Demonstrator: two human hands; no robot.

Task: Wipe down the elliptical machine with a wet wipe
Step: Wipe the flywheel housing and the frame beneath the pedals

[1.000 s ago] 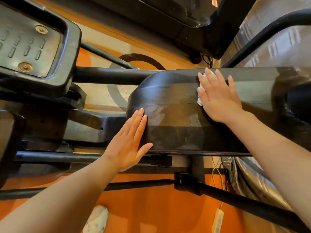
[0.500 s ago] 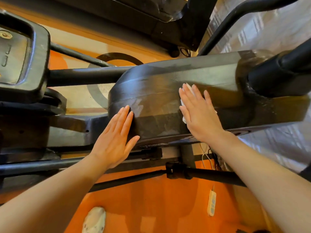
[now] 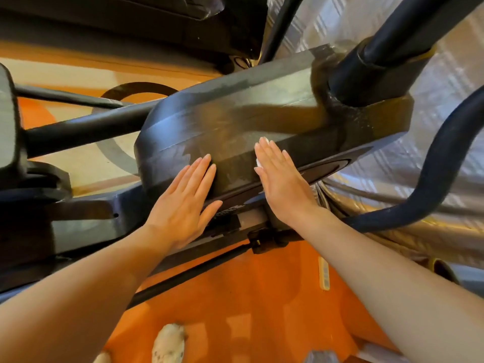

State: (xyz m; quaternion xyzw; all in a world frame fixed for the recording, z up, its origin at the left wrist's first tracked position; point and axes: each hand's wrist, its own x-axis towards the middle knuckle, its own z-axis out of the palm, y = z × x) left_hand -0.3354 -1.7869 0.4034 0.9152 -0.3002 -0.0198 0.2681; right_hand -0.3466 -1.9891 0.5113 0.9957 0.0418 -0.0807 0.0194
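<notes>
The elliptical machine's black housing (image 3: 235,119) fills the middle of the view, with wet streaks on its side. My right hand (image 3: 281,179) lies flat on the housing's lower side, fingers straight, pressing a white wet wipe (image 3: 258,162) that shows only as small bits at the fingertips and beside the index finger. My left hand (image 3: 183,203) rests flat on the housing's left lower side, fingers straight, holding nothing.
A black upright post (image 3: 379,56) rises from the housing at the right. A curved black handlebar (image 3: 445,163) passes at the far right. Black bars (image 3: 78,132) run left. A pedal (image 3: 7,121) shows at the left edge. A white power strip (image 3: 324,273) lies on the orange floor.
My right hand has slid the wipe down the housing's side toward its lower edge. My left hand stays pressed on the left part. The view has shifted right.
</notes>
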